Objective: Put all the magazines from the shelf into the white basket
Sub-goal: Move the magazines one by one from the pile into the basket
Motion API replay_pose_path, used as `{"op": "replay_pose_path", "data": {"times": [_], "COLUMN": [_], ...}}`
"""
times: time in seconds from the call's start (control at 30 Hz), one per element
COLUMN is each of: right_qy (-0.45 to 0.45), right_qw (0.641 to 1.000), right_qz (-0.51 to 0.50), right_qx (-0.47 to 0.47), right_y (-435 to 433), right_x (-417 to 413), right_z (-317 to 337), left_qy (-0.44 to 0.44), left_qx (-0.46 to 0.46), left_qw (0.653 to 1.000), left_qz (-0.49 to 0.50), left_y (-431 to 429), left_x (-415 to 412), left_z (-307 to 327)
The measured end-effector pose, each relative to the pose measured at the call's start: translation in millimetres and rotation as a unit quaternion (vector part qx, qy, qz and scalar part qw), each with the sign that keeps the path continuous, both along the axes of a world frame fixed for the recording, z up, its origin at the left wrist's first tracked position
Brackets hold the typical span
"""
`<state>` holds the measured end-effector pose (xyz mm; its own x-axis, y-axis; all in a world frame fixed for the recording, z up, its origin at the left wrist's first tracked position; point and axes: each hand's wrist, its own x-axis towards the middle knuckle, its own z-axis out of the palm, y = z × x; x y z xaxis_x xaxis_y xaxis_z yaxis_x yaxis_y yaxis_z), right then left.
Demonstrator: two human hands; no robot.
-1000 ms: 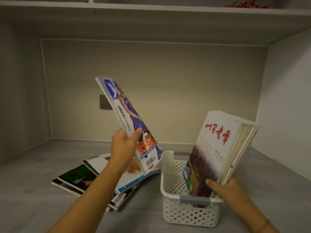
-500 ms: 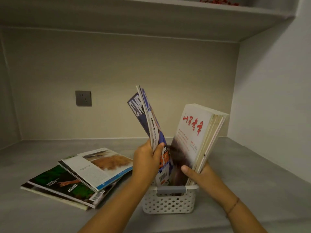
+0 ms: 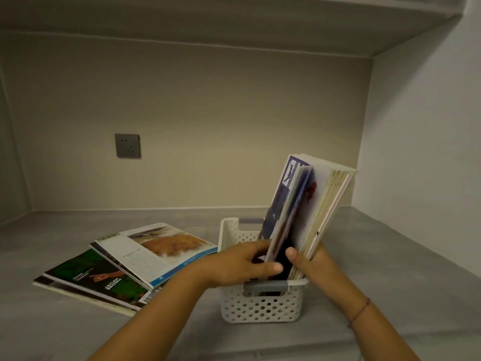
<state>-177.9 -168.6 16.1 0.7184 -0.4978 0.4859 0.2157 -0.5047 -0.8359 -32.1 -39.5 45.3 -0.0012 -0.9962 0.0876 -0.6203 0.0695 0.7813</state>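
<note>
Several magazines stand already in the white basket (image 3: 260, 306), and I am sliding the blue magazine (image 3: 282, 204) in beside them — my left hand (image 3: 242, 267) pinches its lower edge, while my right hand (image 3: 309, 264) is closed around the standing bundle (image 3: 330, 204) to keep it leaning right. Next, I think, I must let go and reach left for the magazines on the shelf (image 3: 125, 269) — they lie flat, well apart from my fingers.

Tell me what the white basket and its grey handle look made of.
White basket: apparently moulded plastic, matte, judging by its even rows of punched holes and rounded rim. Grey handle: a smooth strip, likely plastic or rubbery; the picture can't settle which.
</note>
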Motion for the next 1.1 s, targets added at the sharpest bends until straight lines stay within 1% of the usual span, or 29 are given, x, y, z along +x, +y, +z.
{"op": "replay_pose_path", "data": {"times": [0.07, 0.17, 0.27, 0.4, 0.57, 0.67, 0.73, 0.77, 0.83, 0.87, 0.93, 1.0, 1.1], "right_qy": [0.018, 0.035, 0.045, 0.046, 0.038, 0.042, 0.046, 0.048, 0.055, 0.059, 0.069, 0.075, 0.088], "right_qw": [1.000, 0.999, 0.998, 0.998, 0.999, 0.999, 0.999, 0.999, 0.998, 0.998, 0.997, 0.996, 0.995], "right_qz": [0.005, 0.017, 0.039, 0.044, 0.017, 0.002, -0.009, -0.015, -0.024, -0.026, -0.031, -0.035, -0.032], "right_qx": [-0.010, -0.015, -0.010, -0.003, 0.016, 0.017, 0.017, 0.014, 0.009, 0.010, 0.021, 0.029, 0.033], "right_y": [0.9, 1.8, 1.7, 0.3, -1.3, -3.8, -6.7, -7.6, -8.6, -8.9, -7.9, -7.5, -7.5], "right_x": [-1.2, -1.1, -1.0, -0.1, -0.6, 0.2, 1.8, 2.4, 3.4, 3.9, 4.4, 4.3, 2.3], "right_z": [2.4, 6.4, 8.2, 7.3, 2.2, -0.9, -3.7, -4.9, -5.7, -5.7, -4.7, -4.5, -3.8], "left_qy": [0.042, 0.050, 0.016, -0.067, -0.091, -0.102, -0.080, -0.055, 0.039, 0.089, 0.155, 0.190, 0.182], "left_qx": [0.028, 0.020, -0.020, -0.072, -0.093, -0.090, -0.064, -0.042, 0.001, 0.006, -0.024, -0.048, -0.041], "left_qw": [0.998, 0.998, 1.000, 0.993, 0.988, 0.987, 0.992, 0.996, 0.999, 0.995, 0.982, 0.961, 0.947], "left_qz": [-0.041, -0.027, 0.007, 0.062, 0.081, 0.081, 0.073, 0.059, 0.033, 0.039, 0.107, 0.195, 0.261], "left_y": [2.9, -0.9, -8.0, -17.9, -26.2, -27.0, -25.7, -24.3, -22.3, -23.6, -33.4, -49.7, -78.2], "left_x": [5.2, 5.3, -0.8, -9.1, -15.6, -13.5, -9.6, -5.9, 3.5, 9.4, 21.7, 33.4, 44.3], "left_z": [3.4, 4.2, -0.8, -5.9, -10.5, -12.2, -10.9, -9.4, -4.0, -1.6, 2.0, 3.7, 6.5]}}
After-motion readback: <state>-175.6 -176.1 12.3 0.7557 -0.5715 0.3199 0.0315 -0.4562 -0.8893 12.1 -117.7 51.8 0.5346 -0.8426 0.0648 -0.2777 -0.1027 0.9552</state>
